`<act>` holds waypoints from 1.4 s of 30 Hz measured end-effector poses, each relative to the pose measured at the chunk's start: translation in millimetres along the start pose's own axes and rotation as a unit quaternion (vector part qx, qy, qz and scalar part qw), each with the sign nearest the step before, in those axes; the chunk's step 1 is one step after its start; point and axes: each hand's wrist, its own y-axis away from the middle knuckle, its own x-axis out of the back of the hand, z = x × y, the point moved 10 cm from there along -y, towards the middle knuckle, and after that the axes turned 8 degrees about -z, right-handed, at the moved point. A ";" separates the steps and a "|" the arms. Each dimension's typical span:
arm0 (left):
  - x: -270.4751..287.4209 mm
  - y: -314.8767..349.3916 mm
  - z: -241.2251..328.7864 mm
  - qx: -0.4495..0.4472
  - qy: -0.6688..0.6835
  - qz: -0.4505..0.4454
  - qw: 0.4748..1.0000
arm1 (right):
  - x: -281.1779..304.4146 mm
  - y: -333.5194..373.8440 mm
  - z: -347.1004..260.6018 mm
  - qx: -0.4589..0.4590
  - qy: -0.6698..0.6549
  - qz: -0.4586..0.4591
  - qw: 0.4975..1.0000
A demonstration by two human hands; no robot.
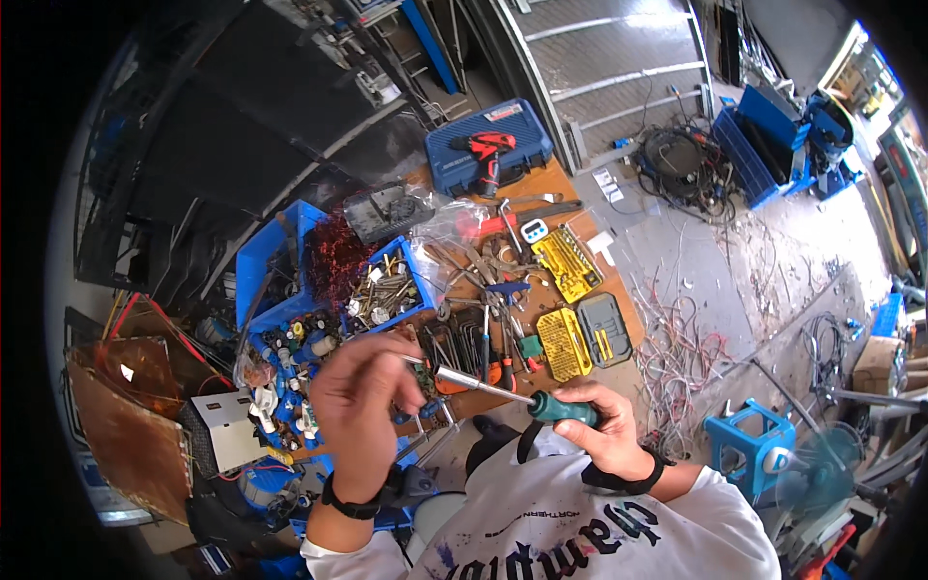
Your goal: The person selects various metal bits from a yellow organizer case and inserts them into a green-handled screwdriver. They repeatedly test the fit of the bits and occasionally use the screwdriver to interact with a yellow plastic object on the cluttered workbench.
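Note:
My right hand is closed round the dark green handle of a nut driver. Its bright metal shaft points left and slightly away from me, ending in a thicker tubular socket. Facing that end is my left hand, raised over the near edge of the workbench. Motion blurs its curled fingers; a short thin piece seems to stick out of them toward the socket, too small to name. A set of hex keys and several pliers lie beyond the shaft.
Yellow bit cases lie at the bench's right. A red cordless drill rests on a blue case at the back. Blue bins of hardware stand left. A blue stool, a fan and loose wires are on the right.

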 end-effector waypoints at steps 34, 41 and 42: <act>-140.9 -262.9 -498.7 0.153 -0.230 -0.136 0.952 | 253.0 188.8 267.4 -0.311 -0.139 0.529 0.777; -151.4 -275.7 -504.9 0.091 -0.312 -0.167 0.931 | 254.9 183.4 270.4 -0.336 -0.176 0.514 0.769; -152.1 -276.6 -506.8 0.082 -0.317 -0.168 0.930 | 253.5 182.5 271.1 -0.340 -0.203 0.507 0.766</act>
